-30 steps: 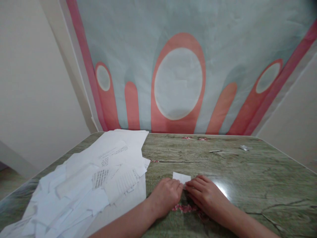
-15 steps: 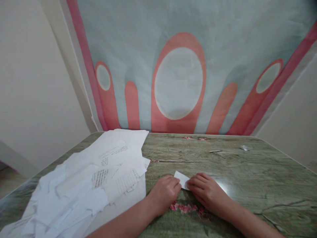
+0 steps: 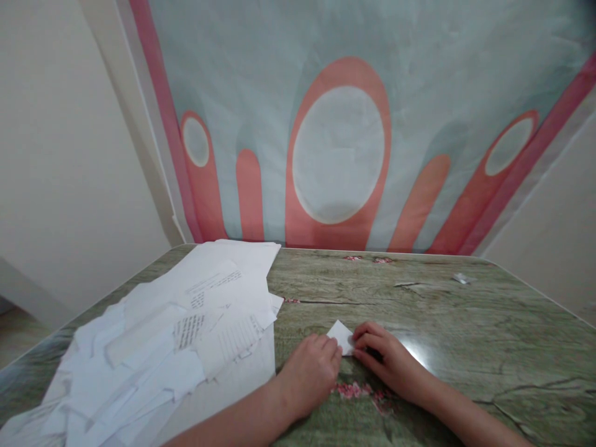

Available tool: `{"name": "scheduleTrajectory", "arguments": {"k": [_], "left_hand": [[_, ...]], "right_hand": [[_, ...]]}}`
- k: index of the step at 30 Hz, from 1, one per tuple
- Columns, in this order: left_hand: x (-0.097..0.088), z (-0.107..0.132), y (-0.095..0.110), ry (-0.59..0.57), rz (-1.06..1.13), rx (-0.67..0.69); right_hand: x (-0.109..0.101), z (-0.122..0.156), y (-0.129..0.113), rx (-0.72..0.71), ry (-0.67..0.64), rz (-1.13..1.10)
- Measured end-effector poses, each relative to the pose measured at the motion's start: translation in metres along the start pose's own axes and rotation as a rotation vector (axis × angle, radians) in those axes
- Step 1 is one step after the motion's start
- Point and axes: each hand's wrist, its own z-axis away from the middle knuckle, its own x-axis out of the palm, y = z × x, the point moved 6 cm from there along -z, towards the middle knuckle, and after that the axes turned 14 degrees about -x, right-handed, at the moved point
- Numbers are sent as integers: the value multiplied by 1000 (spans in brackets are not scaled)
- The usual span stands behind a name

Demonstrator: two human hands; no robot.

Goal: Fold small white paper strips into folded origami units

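Note:
A small white piece of folded paper [image 3: 341, 336] lies on the wood-patterned table, its top corner pointing away from me. My left hand [image 3: 314, 369] is closed at its left edge, with the fingers bent over the paper's lower left side. My right hand [image 3: 384, 354] pinches the right edge between thumb and fingers. The fingers cover both side edges, so the full outline of the paper is hidden.
Several loose and stacked sheets [image 3: 153, 347], some printed, cover the left of the table [image 3: 447, 329]. A small shiny scrap [image 3: 460, 279] lies at the back right. Behind the table stands a patterned backdrop [image 3: 339, 155].
The paper has gone from a slanted rectangle to a pointed shape, as one corner now looks folded or turned. My right fingers have shifted slightly and bent more.

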Motion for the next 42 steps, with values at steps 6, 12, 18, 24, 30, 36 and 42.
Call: {"name": "scheduleTrajectory", "arguments": {"k": [6,12,18,24,30,36,42], "left_hand": [[0,0,2,-30,-2,10],[-2,-1,2,-76,40,-53],[-4,1,3,-61,64,-96],[-1,1,6,-50,20,-93],[0,1,7,-68,10,-88],[0,1,7,-65,3,-89],[-1,0,8,-99,-4,-85]], "right_hand": [[2,-2,10,76,42,-26],[4,-3,17,100,58,-12],[6,-3,19,102,70,3],[8,-3,21,110,97,24],[8,-3,21,105,101,61],[8,-2,21,98,86,56],[8,-3,20,98,86,72]]}}
